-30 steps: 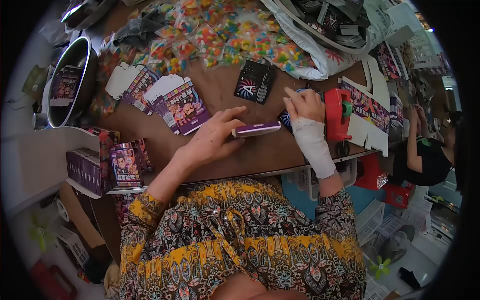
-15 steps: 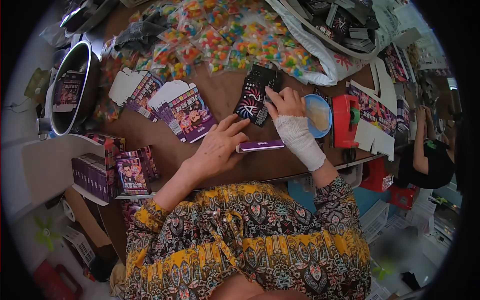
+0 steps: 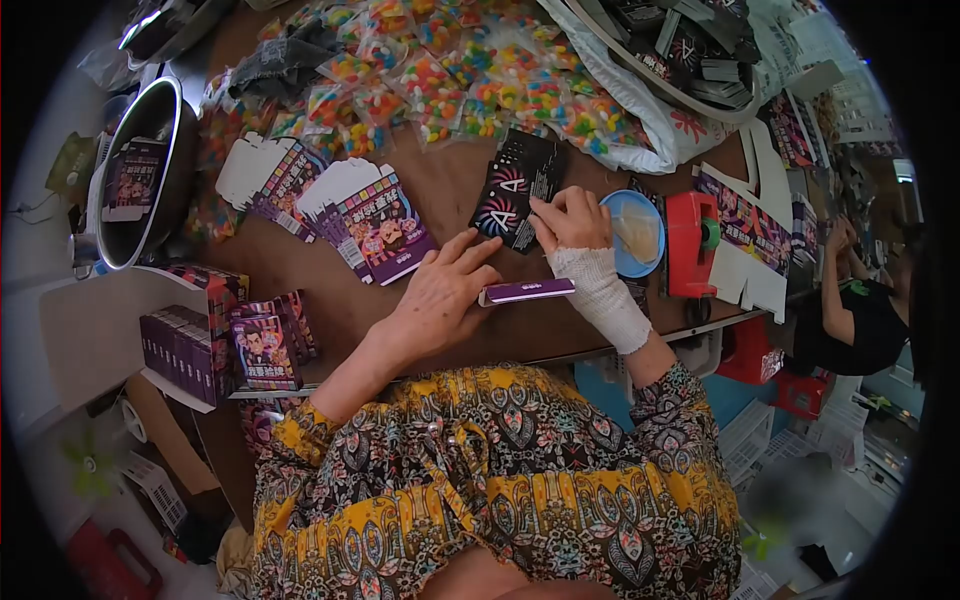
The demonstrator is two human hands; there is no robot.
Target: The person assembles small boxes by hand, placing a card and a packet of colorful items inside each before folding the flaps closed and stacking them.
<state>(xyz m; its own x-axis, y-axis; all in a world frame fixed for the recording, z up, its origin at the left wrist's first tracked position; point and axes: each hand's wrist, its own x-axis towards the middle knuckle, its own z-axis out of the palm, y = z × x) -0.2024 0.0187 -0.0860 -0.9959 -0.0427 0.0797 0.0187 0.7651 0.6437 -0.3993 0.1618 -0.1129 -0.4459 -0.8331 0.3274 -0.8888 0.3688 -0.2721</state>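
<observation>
Head view, left hand [image 3: 440, 295] steadying purple box [image 3: 527, 291], right hand [image 3: 570, 220] seemingly pinching black card [image 3: 515, 188]

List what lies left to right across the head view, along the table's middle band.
Metal bowl → flat printed cartons → left hand → purple box → right hand on black card pack → blue dish → red tape dispenser.

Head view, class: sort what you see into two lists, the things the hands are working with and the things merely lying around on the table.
In hand:
left hand resting against the purple box
right hand on the black card packet

Lying about:
blue dish
red tape dispenser
flat printed box blanks
candy bags
finished boxes
</observation>
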